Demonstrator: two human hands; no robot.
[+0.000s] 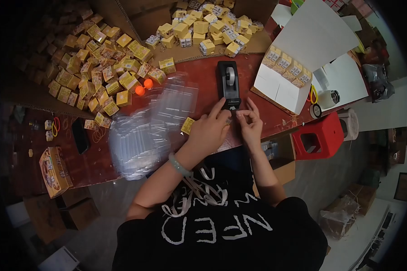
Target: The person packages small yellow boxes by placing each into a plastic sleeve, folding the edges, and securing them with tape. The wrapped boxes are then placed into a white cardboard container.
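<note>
My left hand (pixel 208 133), with a pale bracelet on the wrist, is at the near end of the black tape dispenser (pixel 230 83). Its index finger reaches to the dispenser's edge and the other fingers are curled round something I cannot make out. Thumb and index finger of my right hand (pixel 251 125) are pinched together just to the right; what they hold is too small to name. Beside my left hand lies a small yellow box (pixel 187 126). Clear plastic sleeves (pixel 138 142) lie spread and stacked to the left.
Yellow boxes (pixel 95 67) are heaped at the left, more (pixel 201 27) in a carton behind. An open white box (pixel 276 88) holds a row of small boxes. Orange balls (pixel 140 91), a phone (pixel 80 135), yellow scissors (pixel 313 94) and a red stool (pixel 323 135) are around.
</note>
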